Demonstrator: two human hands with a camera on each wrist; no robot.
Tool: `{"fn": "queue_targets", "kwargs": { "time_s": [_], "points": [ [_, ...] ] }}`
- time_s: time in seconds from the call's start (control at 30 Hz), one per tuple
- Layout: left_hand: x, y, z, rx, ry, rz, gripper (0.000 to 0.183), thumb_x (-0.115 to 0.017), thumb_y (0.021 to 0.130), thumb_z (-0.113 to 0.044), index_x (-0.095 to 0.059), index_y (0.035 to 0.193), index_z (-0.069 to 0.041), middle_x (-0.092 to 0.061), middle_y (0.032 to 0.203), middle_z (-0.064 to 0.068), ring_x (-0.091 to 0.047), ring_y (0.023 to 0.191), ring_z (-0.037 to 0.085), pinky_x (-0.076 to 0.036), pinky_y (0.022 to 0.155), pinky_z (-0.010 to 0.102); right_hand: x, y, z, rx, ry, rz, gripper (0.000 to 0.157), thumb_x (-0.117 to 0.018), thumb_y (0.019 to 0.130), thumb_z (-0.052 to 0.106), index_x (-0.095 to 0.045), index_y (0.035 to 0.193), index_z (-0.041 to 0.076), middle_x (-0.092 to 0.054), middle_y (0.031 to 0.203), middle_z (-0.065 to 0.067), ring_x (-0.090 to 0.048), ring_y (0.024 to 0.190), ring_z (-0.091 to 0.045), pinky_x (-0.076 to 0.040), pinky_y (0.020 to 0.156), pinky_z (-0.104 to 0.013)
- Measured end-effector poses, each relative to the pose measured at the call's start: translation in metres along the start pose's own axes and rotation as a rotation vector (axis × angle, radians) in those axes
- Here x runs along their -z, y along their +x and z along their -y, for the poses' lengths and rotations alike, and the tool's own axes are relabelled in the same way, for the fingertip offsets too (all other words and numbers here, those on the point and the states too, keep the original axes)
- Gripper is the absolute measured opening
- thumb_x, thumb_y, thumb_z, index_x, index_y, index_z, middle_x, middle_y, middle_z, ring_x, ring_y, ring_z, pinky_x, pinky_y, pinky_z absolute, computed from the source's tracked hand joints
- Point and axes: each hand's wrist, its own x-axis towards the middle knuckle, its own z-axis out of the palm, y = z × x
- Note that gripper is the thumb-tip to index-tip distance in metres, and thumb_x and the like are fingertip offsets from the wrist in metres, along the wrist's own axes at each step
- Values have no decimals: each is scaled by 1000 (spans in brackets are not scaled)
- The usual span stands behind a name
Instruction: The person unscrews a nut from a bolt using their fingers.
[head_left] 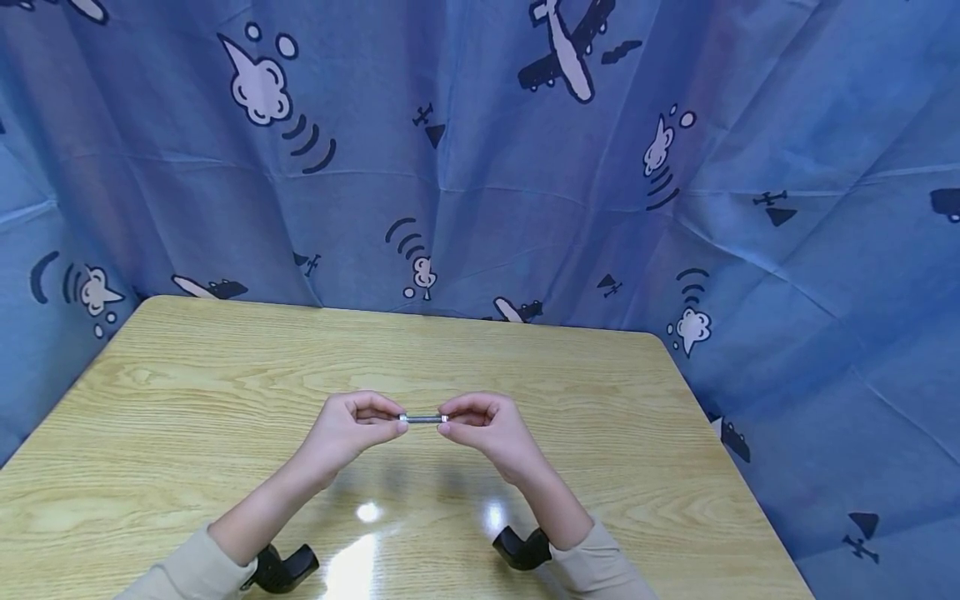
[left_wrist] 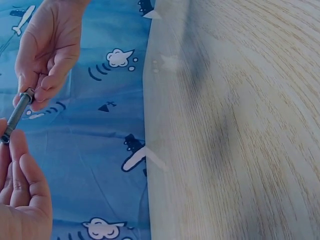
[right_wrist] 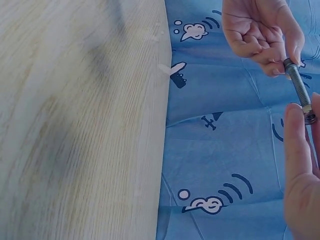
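A threaded metal bolt [head_left: 425,419] lies level between my two hands, held up above the wooden table. My left hand [head_left: 347,432] pinches its left end between thumb and fingertips, and my right hand [head_left: 495,429] pinches the right end the same way. In the right wrist view, what looks like a nut [right_wrist: 307,109] sits on the bolt close to the right fingertips. The left wrist view also shows the bolt's bare threaded shank [left_wrist: 18,113] between both hands. Fingertips partly hide both ends.
The light wooden table [head_left: 225,367] has rounded far corners. Behind it and along its sides hangs a blue curtain [head_left: 480,167] printed with planes and clouds. Black wrist mounts [head_left: 285,569] show beside the sleeves, and bright light reflects off the tabletop near the front.
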Motion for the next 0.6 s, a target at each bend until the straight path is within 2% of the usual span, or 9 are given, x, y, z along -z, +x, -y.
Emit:
{"fn": "queue_targets", "kwargs": {
  "time_s": [0.6],
  "points": [
    [-2, -1, -2, 1, -2, 8, 27, -74, 78, -7, -65, 98, 10, -65, 94, 10, -66, 82, 17, -53, 74, 29, 1, -1, 0, 49, -27, -6, 24, -70, 77, -6, -63, 98, -15, -66, 88, -4, -64, 75, -11, -54, 69, -25]
  ]
}}
